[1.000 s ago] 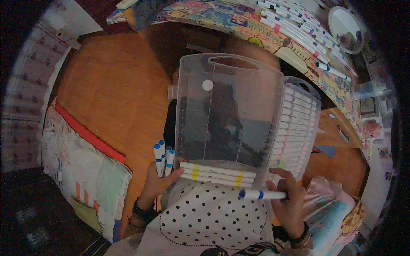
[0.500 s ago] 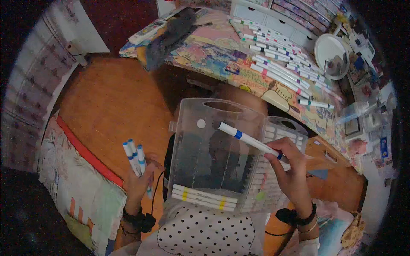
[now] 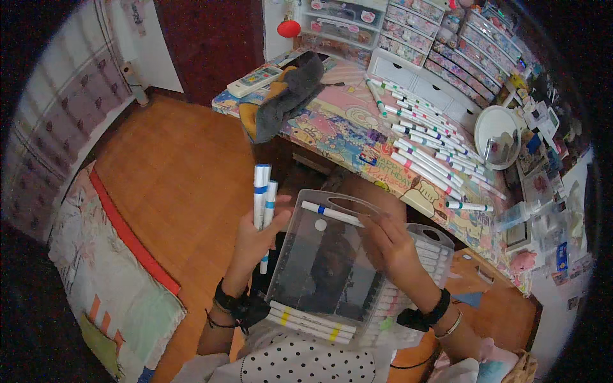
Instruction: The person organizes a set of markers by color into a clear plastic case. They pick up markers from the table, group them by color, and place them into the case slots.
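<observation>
A clear plastic marker case (image 3: 300, 255) lies opened out on my lap. Several white markers with yellow bands (image 3: 313, 324) rest in the near end of its left half. My right hand (image 3: 393, 246) pinches one end of a white marker with a dark blue band (image 3: 332, 213), which lies across the far end of that half, by the handle. To the left of the case, my left hand (image 3: 255, 233) is closed round several white markers with blue bands (image 3: 260, 191), held upright. The case's right half (image 3: 429, 249) holds a column of white markers, partly hidden by my right arm.
Many loose white markers (image 3: 428, 137) cover the right part of the patterned desk (image 3: 357, 147). A grey cloth pouch (image 3: 281, 105) and a remote control (image 3: 255, 80) lie at its left end. A round white mirror (image 3: 497, 137) stands at the right. A bed (image 3: 128, 281) is at my left.
The view has tilted up, showing more of the desk. My right hand has brought its marker to the case's far end. My left hand with its markers has come up close to the case's left edge.
</observation>
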{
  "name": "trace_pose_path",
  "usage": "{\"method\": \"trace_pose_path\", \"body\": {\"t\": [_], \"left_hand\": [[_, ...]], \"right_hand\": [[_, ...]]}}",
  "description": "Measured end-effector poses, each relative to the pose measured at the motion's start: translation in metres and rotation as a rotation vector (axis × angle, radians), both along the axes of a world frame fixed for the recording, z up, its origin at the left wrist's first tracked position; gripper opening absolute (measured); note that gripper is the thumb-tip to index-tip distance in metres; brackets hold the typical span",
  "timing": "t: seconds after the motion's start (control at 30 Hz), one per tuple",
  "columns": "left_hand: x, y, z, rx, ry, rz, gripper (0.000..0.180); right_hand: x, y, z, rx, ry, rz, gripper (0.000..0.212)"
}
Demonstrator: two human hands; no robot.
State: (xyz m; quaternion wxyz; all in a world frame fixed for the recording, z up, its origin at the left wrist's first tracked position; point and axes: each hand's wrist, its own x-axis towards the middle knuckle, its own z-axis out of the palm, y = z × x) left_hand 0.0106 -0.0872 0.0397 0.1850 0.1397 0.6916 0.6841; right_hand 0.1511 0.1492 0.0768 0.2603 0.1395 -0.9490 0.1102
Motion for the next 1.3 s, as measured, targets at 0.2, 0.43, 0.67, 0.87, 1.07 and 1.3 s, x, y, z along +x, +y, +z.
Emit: {"method": "trace_pose_path", "body": {"t": [0.2,0.43,0.67,0.87,1.07,1.3], "left_hand": [[-0.006,0.008,-0.002,-0.068,0.187,-0.166,0.045],[-0.016,0.022,-0.002,-0.097,0.441,0.013,0.04],[-0.012,0.025,0.009,-0.18,0.462,-0.006,0.027],[-0.01,0.024,0.024,-0.418,0.77,-0.022,0.025],[-0.006,0.027,0.032,-0.544,0.848,-0.062,0.028],[-0.011,0.028,0.031,-0.438,0.828,-0.1,0.023]], "right_hand": [[0.003,0.004,-0.011,0.075,-0.06,-0.056,0.041],[0.003,0.001,-0.001,-0.022,0.012,-0.067,0.029],[0.025,-0.001,0.006,0.082,0.107,-0.332,0.029],[0.026,0.001,-0.001,0.158,0.072,-0.356,0.028],[0.021,-0.002,0.001,0.217,0.063,-0.354,0.028],[0.02,-0.004,-0.001,0.176,0.08,-0.393,0.026]]}}
